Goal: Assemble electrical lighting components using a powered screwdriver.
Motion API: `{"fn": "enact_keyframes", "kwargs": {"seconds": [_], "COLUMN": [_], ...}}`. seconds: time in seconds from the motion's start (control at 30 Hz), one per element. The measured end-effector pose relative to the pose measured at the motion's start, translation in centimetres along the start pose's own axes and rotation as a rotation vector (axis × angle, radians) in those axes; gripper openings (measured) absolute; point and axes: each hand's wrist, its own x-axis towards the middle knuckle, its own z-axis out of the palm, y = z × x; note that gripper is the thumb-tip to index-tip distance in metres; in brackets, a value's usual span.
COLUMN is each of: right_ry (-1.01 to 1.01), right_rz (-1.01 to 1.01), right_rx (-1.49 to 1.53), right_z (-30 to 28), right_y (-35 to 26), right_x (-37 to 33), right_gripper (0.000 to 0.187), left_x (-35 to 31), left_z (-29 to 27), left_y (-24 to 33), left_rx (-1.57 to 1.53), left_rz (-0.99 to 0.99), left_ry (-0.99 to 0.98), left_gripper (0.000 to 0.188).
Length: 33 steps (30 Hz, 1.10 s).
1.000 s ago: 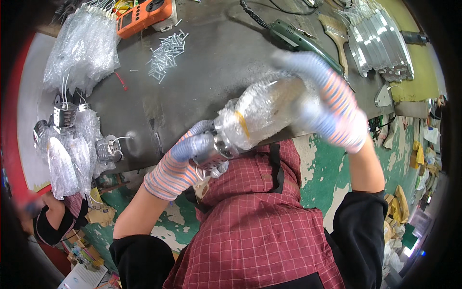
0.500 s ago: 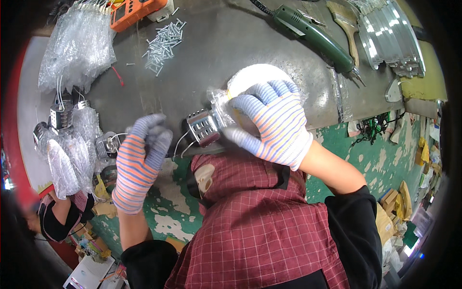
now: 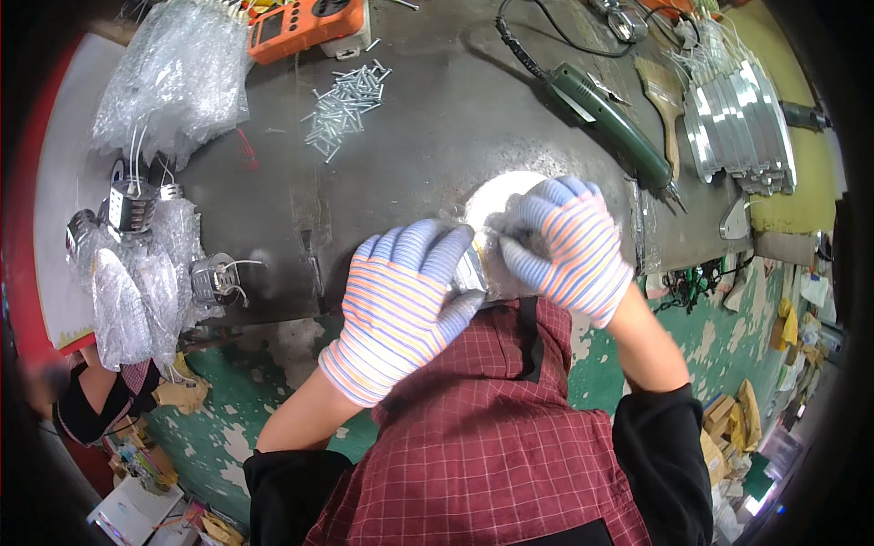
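My gloved left hand [image 3: 396, 291] is closed round a perforated metal housing [image 3: 469, 273] near the bench's front edge. Only a shiny strip of the housing shows between thumb and fingers. On its right, my gloved right hand [image 3: 575, 253] has its fingers bent together on clear plastic wrap [image 3: 496, 238], partly smeared by motion. A bright white round piece [image 3: 499, 196] lies just beyond the wrap, half covered by the right hand. Both gloves are striped knit.
A pile of screws [image 3: 350, 105] lies farther back, near an orange meter [image 3: 305, 27]. Back right are a green electric screwdriver [image 3: 610, 123], a brush [image 3: 663, 100] and stacked metal pieces [image 3: 737, 123]. Bubble-wrapped parts [image 3: 168, 82] and vented housings [image 3: 132, 207] fill the left side.
My left hand has moved right and closed on the perforated housing. The right hand has shifted slightly right and down, its fingers now drawn together on the wrap. The view has shifted a little.
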Motion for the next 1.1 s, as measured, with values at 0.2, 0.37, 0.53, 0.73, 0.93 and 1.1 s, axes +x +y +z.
{"fn": "enact_keyframes", "kwargs": {"seconds": [0.2, 0.37, 0.53, 0.73, 0.93, 1.1], "right_ry": [-0.032, -0.18, -0.347, -0.173, -0.027, -0.004], "right_rz": [-0.173, -0.075, -0.008, -0.011, -0.074, -0.061], "right_rx": [0.04, -0.093, -0.397, 0.077, 0.447, 0.117], "right_z": [-0.1, 4.1, 4.1, 0.6, -1.0, 2.3], "right_y": [-0.4, 1.8, 0.3, 0.1, -2.5, -2.7], "right_x": [11.3, 19.2, 20.3, 13.0, -0.3, -2.8], "right_gripper": [0.025, 0.035, 0.041, 0.03, 0.019, 0.029], "left_x": [-0.4, 0.3, 1.0, -0.2, -1.9, -1.5], "left_z": [1.4, 1.8, 1.0, -1.3, -0.6, 1.6], "left_y": [2.3, 0.2, -0.1, -0.4, -1.6, -2.2], "left_rx": [0.176, 0.124, 0.099, -0.074, -0.032, -0.095], "left_rz": [-0.064, 0.009, 0.046, 0.012, 0.0, -0.021], "left_ry": [0.053, 0.015, -0.062, -0.062, 0.038, 0.07], "left_gripper": [0.064, 0.07, 0.07, 0.067, 0.074, 0.079]}}
